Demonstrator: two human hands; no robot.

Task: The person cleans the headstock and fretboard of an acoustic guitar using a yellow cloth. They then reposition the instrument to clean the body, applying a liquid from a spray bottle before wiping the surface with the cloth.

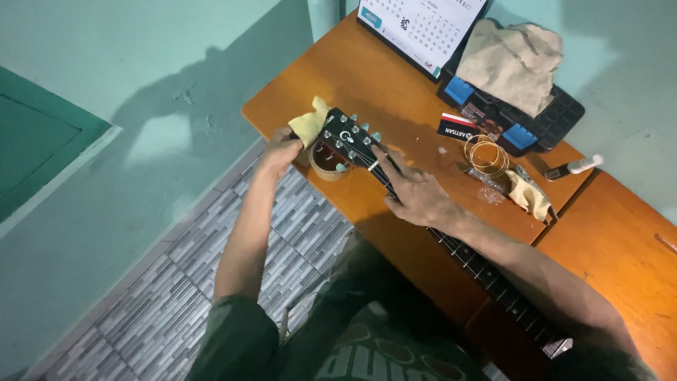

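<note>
A black guitar headstock (347, 137) with pale tuning pegs lies over the edge of an orange wooden table (367, 77). The dark fretted neck (486, 271) runs down to the right under my forearm. My left hand (281, 152) pinches a yellow cloth (310, 121) against the headstock's end. My right hand (416, 192) lies flat on the neck just below the headstock, with a finger stretched toward the strings. A roll of brown tape (326, 161) sits under the headstock.
A desk calendar (419, 28) stands at the back. A black toolbox (522, 113) carries a beige rag (513, 60). Coiled guitar strings (486, 155), a small dark packet (457, 127), another yellow cloth (530, 196) and a pen-like tool (575, 168) lie nearby. Grey tiled floor (176, 282) is below.
</note>
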